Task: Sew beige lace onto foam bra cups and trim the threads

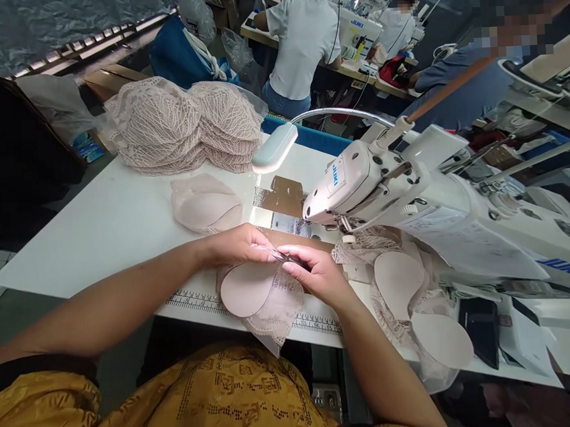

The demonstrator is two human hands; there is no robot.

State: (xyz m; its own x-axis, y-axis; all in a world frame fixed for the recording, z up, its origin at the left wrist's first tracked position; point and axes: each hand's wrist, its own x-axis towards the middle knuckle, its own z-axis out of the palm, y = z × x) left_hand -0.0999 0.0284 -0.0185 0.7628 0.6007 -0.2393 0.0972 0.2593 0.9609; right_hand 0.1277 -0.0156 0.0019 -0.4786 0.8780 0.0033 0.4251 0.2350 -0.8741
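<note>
My left hand (239, 244) pinches the lace edge of a pale pink bra cup (249, 290), whose padded side and lace trim hang over the table's front edge. In my right hand (320, 274), closed around them, are small dark thread snips (287, 258). Their tip meets the lace right at my left fingertips. Just beyond my hands stands a white sewing machine (345, 178). Another lace cup (207, 205) lies flat on the table, left of the needle area. More lace pieces with smooth pads (397, 283) rest to the right, beside the machine.
A tall stack of lace cups (166, 127) occupies the back left of the white table (89, 227). A lamp (276, 148) on a bendable neck hangs over the sewing area. A printed ruler (194, 301) runs along the front edge. Co-workers (300, 44) sit at machines behind.
</note>
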